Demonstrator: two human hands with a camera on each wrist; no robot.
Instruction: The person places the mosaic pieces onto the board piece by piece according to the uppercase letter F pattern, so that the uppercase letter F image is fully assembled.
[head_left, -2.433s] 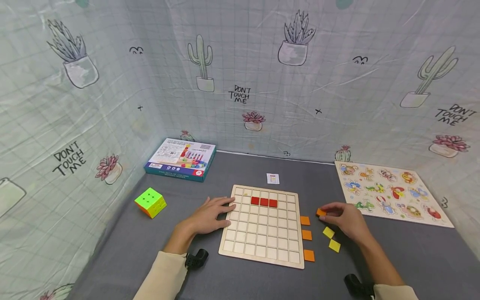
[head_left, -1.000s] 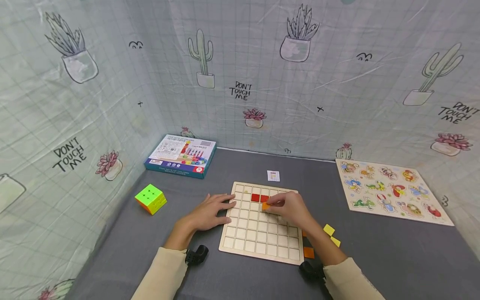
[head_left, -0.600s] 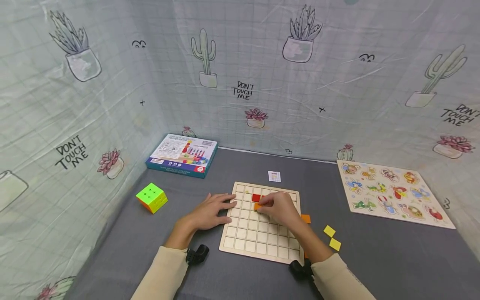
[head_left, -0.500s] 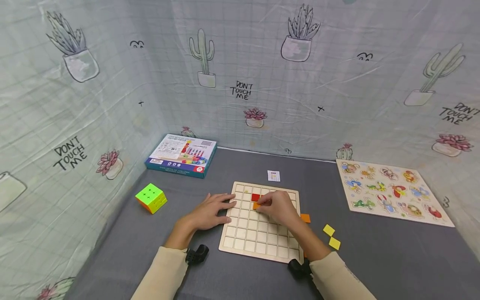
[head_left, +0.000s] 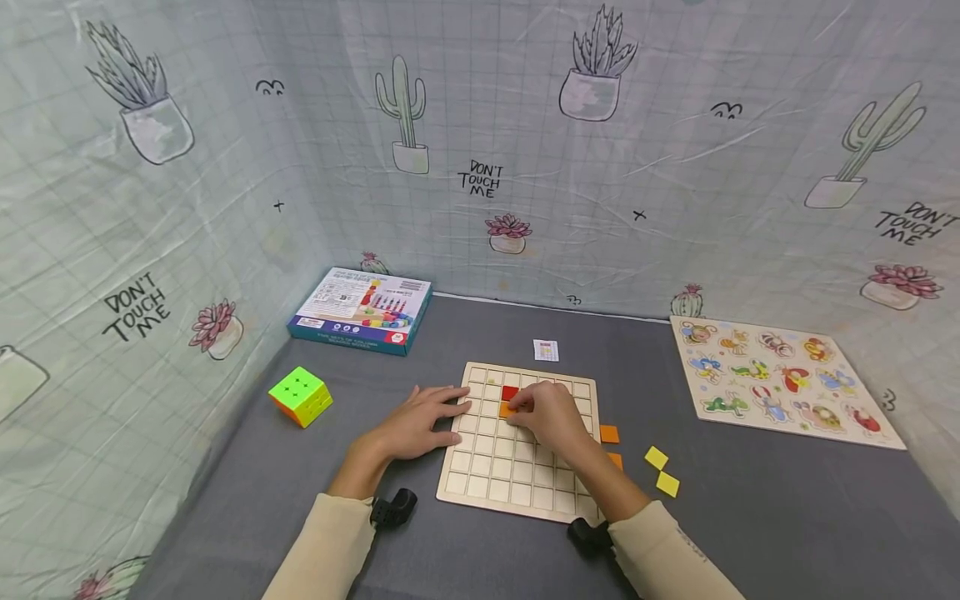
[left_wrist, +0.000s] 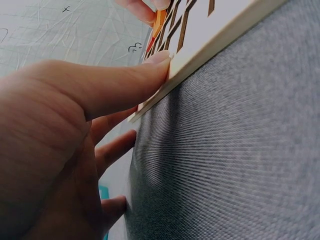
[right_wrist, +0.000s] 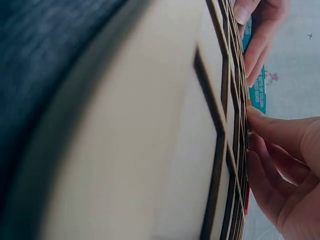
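Observation:
A wooden grid board (head_left: 480, 486) lies on the table. My left hand (head_left: 415, 426) rests along its left edge, fingers spread and mostly straight, the thumb touching the rim in the left wrist view. With thumb and fingertips my right hand (head_left: 553, 419) pinches an orange square tile (head_left: 506, 409) at the cell just in front of the leftmost red tile (head_left: 510, 392). Whether that orange tile lies flat in the cell I cannot tell. My right hand mostly hides the other red tiles. Beside the board's right edge lie orange tiles (head_left: 610, 433), partly covered by my right forearm.
Two yellow tiles (head_left: 656, 457) lie right of the board. A small printed card (head_left: 546, 350) is behind it. A puzzle cube (head_left: 301, 397) and a flat box (head_left: 362, 310) stand at the left. An insect picture board (head_left: 783, 379) lies at the right, against the printed cloth backdrop.
My right hand has carried the orange tile from beside the yellow tiles leftward onto the board, shifting slightly left in the last half second. My left hand has stayed at the board's edge.

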